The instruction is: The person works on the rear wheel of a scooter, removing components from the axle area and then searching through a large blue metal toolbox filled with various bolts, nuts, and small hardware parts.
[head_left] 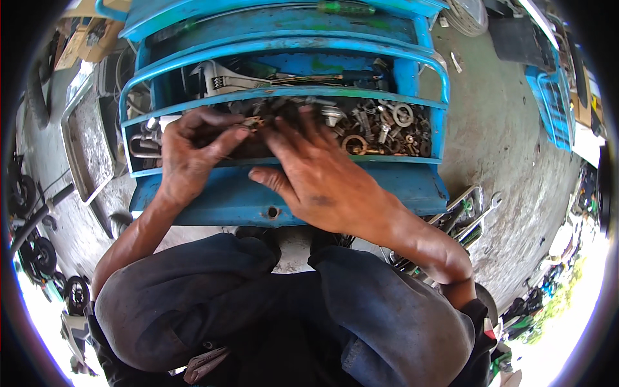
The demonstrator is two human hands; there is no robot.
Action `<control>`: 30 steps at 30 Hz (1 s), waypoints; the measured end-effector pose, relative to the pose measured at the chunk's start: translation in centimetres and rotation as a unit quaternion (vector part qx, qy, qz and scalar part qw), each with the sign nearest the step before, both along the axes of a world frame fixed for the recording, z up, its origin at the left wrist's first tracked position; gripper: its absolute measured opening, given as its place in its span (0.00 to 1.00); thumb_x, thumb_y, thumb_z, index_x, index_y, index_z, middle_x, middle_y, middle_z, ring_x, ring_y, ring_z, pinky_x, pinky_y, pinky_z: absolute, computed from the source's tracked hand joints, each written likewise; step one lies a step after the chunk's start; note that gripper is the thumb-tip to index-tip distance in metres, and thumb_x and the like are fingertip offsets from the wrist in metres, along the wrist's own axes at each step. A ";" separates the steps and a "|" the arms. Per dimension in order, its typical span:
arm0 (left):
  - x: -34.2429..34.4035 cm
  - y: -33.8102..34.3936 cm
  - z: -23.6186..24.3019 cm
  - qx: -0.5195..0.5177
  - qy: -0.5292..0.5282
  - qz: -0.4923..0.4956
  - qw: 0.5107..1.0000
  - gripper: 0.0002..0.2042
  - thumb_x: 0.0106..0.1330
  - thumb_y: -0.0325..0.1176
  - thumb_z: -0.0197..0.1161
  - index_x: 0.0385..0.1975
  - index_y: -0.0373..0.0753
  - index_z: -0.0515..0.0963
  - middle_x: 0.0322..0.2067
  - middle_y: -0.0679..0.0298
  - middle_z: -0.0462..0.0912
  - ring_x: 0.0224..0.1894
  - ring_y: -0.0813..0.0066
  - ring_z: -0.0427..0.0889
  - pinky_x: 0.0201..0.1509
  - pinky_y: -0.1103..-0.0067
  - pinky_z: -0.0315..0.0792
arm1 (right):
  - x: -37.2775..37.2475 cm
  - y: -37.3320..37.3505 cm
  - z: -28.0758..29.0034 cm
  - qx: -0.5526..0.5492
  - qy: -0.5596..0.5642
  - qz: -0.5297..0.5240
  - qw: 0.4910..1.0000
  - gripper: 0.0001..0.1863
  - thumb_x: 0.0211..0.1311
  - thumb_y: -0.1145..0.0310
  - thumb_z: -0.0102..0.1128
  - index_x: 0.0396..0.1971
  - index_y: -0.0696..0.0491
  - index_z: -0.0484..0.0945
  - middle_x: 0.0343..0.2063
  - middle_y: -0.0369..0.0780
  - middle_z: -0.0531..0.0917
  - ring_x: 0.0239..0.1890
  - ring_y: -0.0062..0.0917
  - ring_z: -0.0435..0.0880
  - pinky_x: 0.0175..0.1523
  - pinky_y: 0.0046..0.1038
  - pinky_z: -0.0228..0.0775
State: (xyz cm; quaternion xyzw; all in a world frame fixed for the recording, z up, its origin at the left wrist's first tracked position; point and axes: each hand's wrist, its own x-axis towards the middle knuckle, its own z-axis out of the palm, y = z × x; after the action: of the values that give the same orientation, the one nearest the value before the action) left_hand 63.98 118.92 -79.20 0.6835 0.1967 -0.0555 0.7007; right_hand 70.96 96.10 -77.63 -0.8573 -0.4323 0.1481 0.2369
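A blue metal toolbox [284,169] with stepped compartments stands open in front of my knees. Its nearest compartment holds a heap of bolts, nuts and washers [403,115]. My left hand [184,158] is at the left part of this compartment, pinching a small metal piece [253,122] between thumb and fingers; its exact kind is too small to tell. Beside it, my right hand [325,184] reaches palm down into the hardware with fingers spread and thumb apart. The fingertips are partly lost among the dark parts, and I see nothing gripped there.
Behind the hardware, an adjustable wrench [222,79] lies near a dark-handled tool [360,75]. A green-handled screwdriver [346,8] rests in the upper tier. Several wrenches [480,209] lie on the floor at right. A blue crate [551,106] and a metal tray [71,135] flank the toolbox.
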 end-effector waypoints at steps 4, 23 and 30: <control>-0.5 1.1 -1.0 -0.085 -0.020 0.083 0.993 0.09 0.67 0.24 0.71 0.43 0.30 0.80 0.42 0.52 0.89 0.43 0.65 0.90 0.52 0.71 0.86 | 0.3 -1.6 1.3 0.034 0.071 0.012 0.997 0.33 0.74 0.48 0.55 0.59 0.66 0.73 0.60 0.62 0.74 0.66 0.59 0.70 0.68 0.55 0.64; 0.0 0.2 -0.2 0.058 0.010 0.021 0.998 0.12 0.67 0.30 0.74 0.43 0.29 0.82 0.38 0.56 0.90 0.41 0.74 0.89 0.50 0.78 0.81 | -0.7 0.5 0.4 -0.058 -0.056 -0.079 0.994 0.35 0.71 0.46 0.58 0.42 0.73 0.83 0.58 0.64 0.70 0.64 0.68 0.66 0.68 0.60 0.67; 0.4 -0.3 0.2 0.021 0.042 0.007 0.999 0.12 0.67 0.30 0.73 0.45 0.30 0.83 0.37 0.57 0.90 0.40 0.74 0.89 0.49 0.78 0.82 | -1.2 -0.1 -0.2 0.083 0.029 0.034 0.996 0.21 0.71 0.61 0.58 0.47 0.67 0.82 0.53 0.57 0.78 0.64 0.57 0.72 0.71 0.54 0.64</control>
State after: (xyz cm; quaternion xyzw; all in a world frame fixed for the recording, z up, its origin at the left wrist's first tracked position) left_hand 64.34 118.59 -78.98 0.6935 0.2321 -0.0755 0.6779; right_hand 69.80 96.03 -77.86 -0.8152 -0.4647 0.1440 0.3143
